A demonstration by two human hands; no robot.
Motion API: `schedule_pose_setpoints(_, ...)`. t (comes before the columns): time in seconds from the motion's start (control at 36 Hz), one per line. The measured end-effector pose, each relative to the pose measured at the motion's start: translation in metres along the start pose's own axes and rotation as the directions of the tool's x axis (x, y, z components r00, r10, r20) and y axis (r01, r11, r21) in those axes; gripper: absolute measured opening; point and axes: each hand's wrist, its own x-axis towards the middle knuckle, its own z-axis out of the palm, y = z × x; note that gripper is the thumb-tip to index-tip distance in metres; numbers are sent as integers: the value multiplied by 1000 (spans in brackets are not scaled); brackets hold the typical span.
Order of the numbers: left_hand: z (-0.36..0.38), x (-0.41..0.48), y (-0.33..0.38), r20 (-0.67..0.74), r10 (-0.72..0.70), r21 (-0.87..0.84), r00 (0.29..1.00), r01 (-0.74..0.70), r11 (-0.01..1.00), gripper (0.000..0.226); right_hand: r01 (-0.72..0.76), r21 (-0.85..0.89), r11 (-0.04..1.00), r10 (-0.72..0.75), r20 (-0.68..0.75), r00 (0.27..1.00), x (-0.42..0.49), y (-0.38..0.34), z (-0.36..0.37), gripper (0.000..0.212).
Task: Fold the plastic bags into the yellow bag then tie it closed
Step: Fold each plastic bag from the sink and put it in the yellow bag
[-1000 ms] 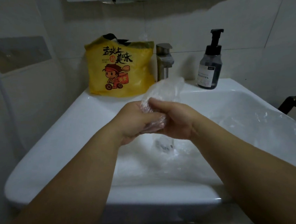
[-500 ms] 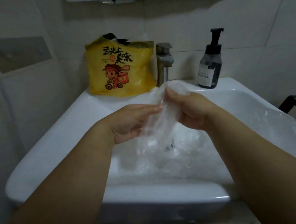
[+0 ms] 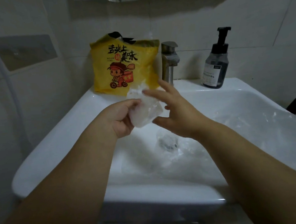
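Above the sink, the left hand pinches a folded clear bag.
Its grip clamps the left edge; the right hand is released, fingers spread by the right edge. Beyond the grip the yellow bag stands on the back rim; loose clear bags lie below.
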Motion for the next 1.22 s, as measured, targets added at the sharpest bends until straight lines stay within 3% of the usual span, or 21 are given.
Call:
schedule_pose_setpoints(0.06, -2, 2, -1, -23, 4, -2, 1000, -4, 1000, 21, 37, -36, 999, -38, -33, 999, 0, -3, 1, 40)
schedule_pose_setpoints(0.11, -4, 6, -1, -36, 64, 13, 997, -64, 998, 20, 37, -18, 999, -38, -63, 997, -1, -3, 1, 29)
schedule_pose_setpoints(0.22, 0, 7, -3, 27, 203, 193, 979, -204, 960, 24, -134, 257, 957, 165, -101, 981, 2, -8, 0, 20)
schedule_pose_setpoints(0.33, 5, 5, -7, 104, 263, 312, 959, -283, 907, 39, -277, 418, 865, 373, -167, 913, 6, -2, -4, 27)
schedule_pose_setpoints(0.47, 7, -2, -9, 257, 304, 371, 917, -384, 845, 38, -434, 619, 655, 555, -4, 832, 6, 2, -7, 24)
schedule_pose_setpoints(0.58, 8, -4, -12, 341, 291, 384, 894, -415, 825, 39, -592, 735, 330, 576, 340, 743, 6, 0, -10, 43)
schedule_pose_setpoints(0.67, 6, -3, -12, 369, 280, 408, 886, -426, 808, 35, -522, 827, 208, 565, 334, 755, 7, -1, -11, 38)
schedule_pose_setpoints(0.75, 5, -2, -9, 356, 269, 388, 895, -404, 829, 23, -452, 853, 262, 579, 235, 780, 7, 0, -13, 23)
schedule_pose_setpoints(0.81, 3, 0, -7, 320, 243, 320, 916, -346, 882, 38, -427, 847, 317, 557, 198, 806, 6, 3, -14, 20)
schedule_pose_setpoints(0.89, 5, -2, -8, 353, 193, 299, 916, -306, 904, 54, -470, 783, 407, 496, 243, 834, 6, 3, -12, 40)
schedule_pose_setpoints(0.97, 9, -6, -13, 333, 181, 460, 925, -327, 826, 49, -549, 675, 493, 510, 286, 811, 5, 7, -8, 82)
schedule_pose_setpoints(1.06, 7, -1, -13, 206, 297, 473, 932, -361, 804, 30, -551, 687, 474, 519, 288, 805, 7, 10, -5, 95)
schedule_pose_setpoints(1.14, 7, 2, -10, 100, 370, 357, 924, -380, 853, 12, -505, 810, 299, 497, 320, 807, 9, 8, -7, 81)
schedule_pose_setpoints(1.22, 9, 5, -11, 69, 364, 230, 929, -370, 900, 19, -548, 780, 302, 441, 396, 806, 7, 5, -7, 33)
